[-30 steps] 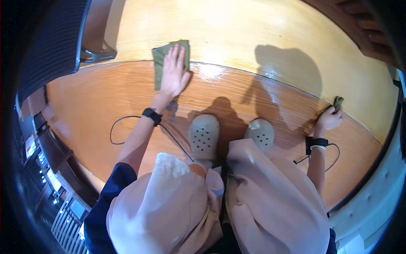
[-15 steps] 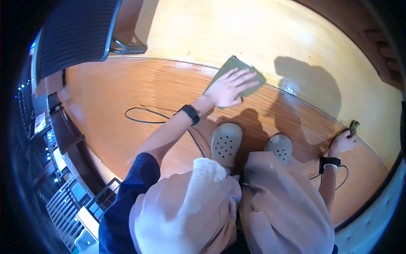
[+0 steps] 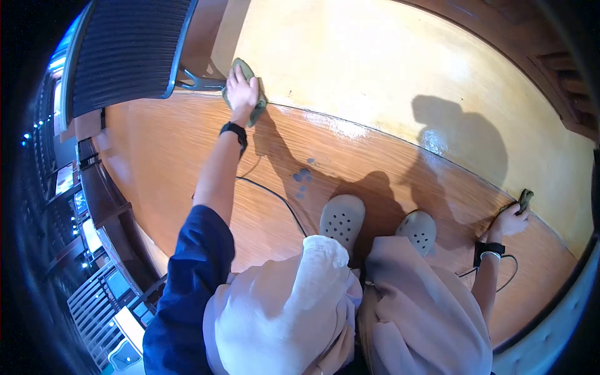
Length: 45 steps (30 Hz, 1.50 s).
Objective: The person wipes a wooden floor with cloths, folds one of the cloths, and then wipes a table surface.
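My left hand (image 3: 242, 94) presses a green cloth (image 3: 259, 100) at the seam between the wood-patterned floor (image 3: 156, 147) and a pale yellow surface (image 3: 350, 56). Its fingers curl over the cloth, close to the foot of a dark ribbed chair (image 3: 131, 53). Far to the right, my right hand (image 3: 512, 220) is closed around a small bunched dark-green cloth (image 3: 527, 199) by the same seam. Most of that cloth is hidden by the fingers. Dark wet-looking spots (image 3: 303, 175) and a shiny patch (image 3: 344, 128) mark the floor between my hands.
A black cord (image 3: 269, 189) runs over the floor towards my grey clogs (image 3: 342, 219). Dark wooden furniture (image 3: 562, 81) stands at the upper right, and a pale padded edge (image 3: 550, 331) at the lower right. Shelves and chairs (image 3: 94, 312) line the left side.
My left hand has moved left and away from me with the green cloth, from mid-seam to beside the chair foot. Wet-looking spots now show on the floor. My right hand has barely moved.
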Available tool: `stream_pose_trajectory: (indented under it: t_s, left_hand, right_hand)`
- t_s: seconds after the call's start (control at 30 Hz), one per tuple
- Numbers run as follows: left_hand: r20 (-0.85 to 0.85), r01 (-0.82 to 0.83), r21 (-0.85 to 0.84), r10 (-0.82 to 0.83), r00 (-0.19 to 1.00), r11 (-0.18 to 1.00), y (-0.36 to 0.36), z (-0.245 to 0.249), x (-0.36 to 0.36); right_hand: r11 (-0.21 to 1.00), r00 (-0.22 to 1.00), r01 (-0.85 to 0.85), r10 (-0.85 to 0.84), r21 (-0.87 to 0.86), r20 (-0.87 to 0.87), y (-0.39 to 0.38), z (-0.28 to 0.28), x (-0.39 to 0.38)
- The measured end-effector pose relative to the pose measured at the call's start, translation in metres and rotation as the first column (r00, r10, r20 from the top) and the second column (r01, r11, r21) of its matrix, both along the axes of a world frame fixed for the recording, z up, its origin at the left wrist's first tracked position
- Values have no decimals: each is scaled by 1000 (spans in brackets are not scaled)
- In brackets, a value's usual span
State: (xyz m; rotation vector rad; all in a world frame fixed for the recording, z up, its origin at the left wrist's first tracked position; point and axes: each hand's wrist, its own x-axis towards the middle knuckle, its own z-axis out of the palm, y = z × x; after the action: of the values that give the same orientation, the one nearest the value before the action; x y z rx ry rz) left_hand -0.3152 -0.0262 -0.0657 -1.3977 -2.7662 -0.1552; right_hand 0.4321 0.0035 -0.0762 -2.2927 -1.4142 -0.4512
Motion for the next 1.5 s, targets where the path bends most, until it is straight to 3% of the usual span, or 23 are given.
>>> stream_pose_trajectory:
  t_s: [0.1,0.17,0.23,0.3,0.33,0.37,0.43,0.5,0.57,0.67,0.77,0.9,1.0,1.33,1.43,1.5]
  left_hand:
    - [1,-39,1,39,999,999,-1,-1,27]
    - [-23,-70,-113,67,997,991,-3,13,66]
    - [45,105,-75,-102,994,992,-9,13,93]
    - [154,222,-192,-194,969,956,-12,29,133]
    - [184,362,-103,-340,922,926,-15,40,152]
    - [228,401,-112,-369,901,909,-15,39,164]
    - [274,425,-65,-393,878,903,-11,37,168]
    - [345,475,-35,-436,831,879,-3,41,155]
    - [348,463,-34,-424,836,886,12,37,146]
    - [319,349,11,-334,887,937,47,31,128]
    - [291,236,2,-226,930,972,83,30,115]
    - [256,164,-90,-136,957,982,108,31,107]
    - [225,187,-80,-165,960,979,104,30,106]
    - [220,376,18,-371,902,926,-23,41,140]
    - [194,364,17,-360,912,931,-64,44,130]
    - [163,194,-90,-178,970,977,-88,38,113]
  right_hand:
    - [999,1000,24,-24,-28,12,-1,0,3]
    - [999,999,28,-27,-40,39,0,3,0]
    - [995,994,-98,99,-19,53,2,-3,17]
    - [988,996,6,6,-151,83,3,1,17]
    - [989,971,-86,57,-120,-232,1,4,16]
    - [988,996,-68,60,-141,-61,1,-1,22]
    - [980,988,-150,155,-133,22,-1,-18,46]
    - [989,994,-97,103,-115,47,1,-24,50]
    - [995,986,-15,31,-99,165,0,-25,46]
    - [975,998,57,-51,-216,35,0,-39,67]
    - [980,995,104,-103,-171,18,0,-23,40]
    - [994,995,45,-35,-96,98,-2,-31,51]
    - [990,988,85,-68,-116,138,5,-30,49]
    - [989,996,3,10,-149,84,-2,-30,53]
    - [986,998,27,-17,-165,63,-1,-22,42]
    - [987,998,24,-14,-161,67,1,-21,41]
